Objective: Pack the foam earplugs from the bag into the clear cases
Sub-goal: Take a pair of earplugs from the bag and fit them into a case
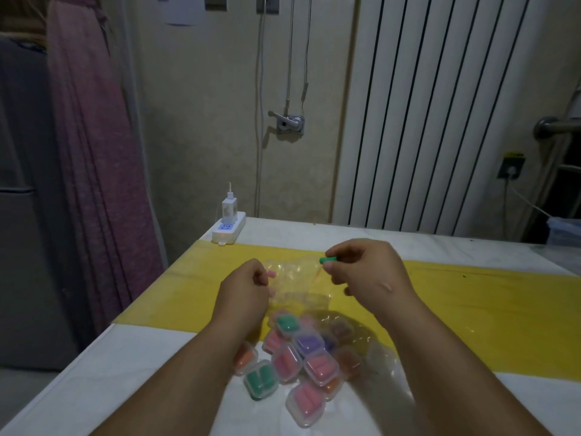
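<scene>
Foam of this kind should be very light, soft and springy, so the green earplug [327, 260] needs only a gentle pinch at its middle. Squeezed hard it would deform; held loosely it could spring away. The right hand [367, 272] has it nipped between thumb and fingertips above the clear bag [292, 278]. The left hand [245, 287], fingers curled, appears to pinch 1 pink earplug [271, 273] at the bag's left side. The bag lies crumpled on the yellow cloth [471, 309]; whether any plugs remain inside I cannot tell. Nearer the person, a heap of clear cases [301, 357] holds green, pink, purple and orange plugs. No empty case shows plainly.
</scene>
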The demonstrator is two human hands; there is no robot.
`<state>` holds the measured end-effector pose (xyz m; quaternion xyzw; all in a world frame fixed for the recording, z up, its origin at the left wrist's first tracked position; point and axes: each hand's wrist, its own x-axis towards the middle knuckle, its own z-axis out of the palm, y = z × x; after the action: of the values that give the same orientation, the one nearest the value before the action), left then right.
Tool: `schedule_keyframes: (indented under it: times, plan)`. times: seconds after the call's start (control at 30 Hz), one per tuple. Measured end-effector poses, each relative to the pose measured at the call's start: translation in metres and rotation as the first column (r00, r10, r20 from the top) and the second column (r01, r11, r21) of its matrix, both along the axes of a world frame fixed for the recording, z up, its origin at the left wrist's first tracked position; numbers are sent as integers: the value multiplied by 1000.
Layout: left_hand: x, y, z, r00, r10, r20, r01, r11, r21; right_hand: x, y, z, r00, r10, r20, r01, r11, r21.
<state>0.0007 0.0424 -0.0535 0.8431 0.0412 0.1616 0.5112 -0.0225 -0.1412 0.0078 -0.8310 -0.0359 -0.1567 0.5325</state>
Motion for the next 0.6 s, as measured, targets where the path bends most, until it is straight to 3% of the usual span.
schedule_keyframes:
  times: [0.1, 0.23, 0.37, 0.47, 0.6]
  plan:
    - [1, -2, -4, 997, -9, -73, 17, 994, 110, 0, -3, 5, 1000, -31, -1, 31, 999, 12]
    - [-1, -3, -1, 995, -20, -96, 44, 966, 254, -6, -6, 5, 997, 47, -58, -36, 981, 189]
    - [-12, -4, 12, 998, 42, 37, -55, 879, 474, -18, -15, 1, 988, 130, -87, -93, 935, 342]
    - [-27, -13, 22, 979, -79, 187, 4, 927, 374, -27, -20, -9, 981, 172, -90, -127, 917, 378]
    - [-44, -29, 33, 929, -262, 260, 243, 964, 104, -33, -21, -16, 979, 173, -106, -132, 939, 319]
